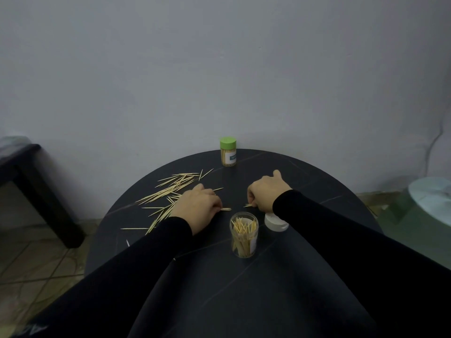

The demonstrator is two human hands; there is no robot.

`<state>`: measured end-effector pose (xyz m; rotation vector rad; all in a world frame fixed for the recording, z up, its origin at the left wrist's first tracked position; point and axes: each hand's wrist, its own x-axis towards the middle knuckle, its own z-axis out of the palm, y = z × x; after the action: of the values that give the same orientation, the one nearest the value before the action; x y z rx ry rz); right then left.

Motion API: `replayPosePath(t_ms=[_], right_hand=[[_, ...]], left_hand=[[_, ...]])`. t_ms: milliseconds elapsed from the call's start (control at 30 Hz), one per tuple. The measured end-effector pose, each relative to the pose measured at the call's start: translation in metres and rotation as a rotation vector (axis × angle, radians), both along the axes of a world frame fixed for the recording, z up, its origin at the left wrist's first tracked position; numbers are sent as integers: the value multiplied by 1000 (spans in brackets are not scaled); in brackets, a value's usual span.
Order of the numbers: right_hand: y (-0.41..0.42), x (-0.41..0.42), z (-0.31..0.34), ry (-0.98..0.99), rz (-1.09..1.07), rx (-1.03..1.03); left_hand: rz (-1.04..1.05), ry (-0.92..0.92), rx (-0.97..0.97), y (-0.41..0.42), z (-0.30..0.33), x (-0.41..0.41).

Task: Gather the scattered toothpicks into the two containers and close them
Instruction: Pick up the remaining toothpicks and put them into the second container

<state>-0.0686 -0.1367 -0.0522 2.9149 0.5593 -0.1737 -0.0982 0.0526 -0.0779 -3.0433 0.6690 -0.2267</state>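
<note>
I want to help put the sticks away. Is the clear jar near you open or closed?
Open. The clear plastic jar stands upright with no lid, toothpick tips showing at its mouth. A white round lid lies beside it on the table.

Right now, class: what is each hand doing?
Left hand: pinching toothpicks on the table.
Right hand: pinching a small toothpick bundle.

Loose toothpicks [170, 193] lie left on the table [305, 181]; open container [244, 236] centre; closed container [228, 152] behind.
</note>
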Motion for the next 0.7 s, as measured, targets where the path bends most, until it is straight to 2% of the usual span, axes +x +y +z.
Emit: replayPosePath(t_ms=[200, 500, 700], right_hand=[[5, -1, -1, -59, 72, -187], [5, -1, 5, -37, 70, -153], [7, 4, 5, -7, -52, -54]], left_hand=[[-18, 91, 59, -19, 3, 7], [62, 135, 71, -33, 6, 9], [58, 54, 152, -36, 4, 1]])
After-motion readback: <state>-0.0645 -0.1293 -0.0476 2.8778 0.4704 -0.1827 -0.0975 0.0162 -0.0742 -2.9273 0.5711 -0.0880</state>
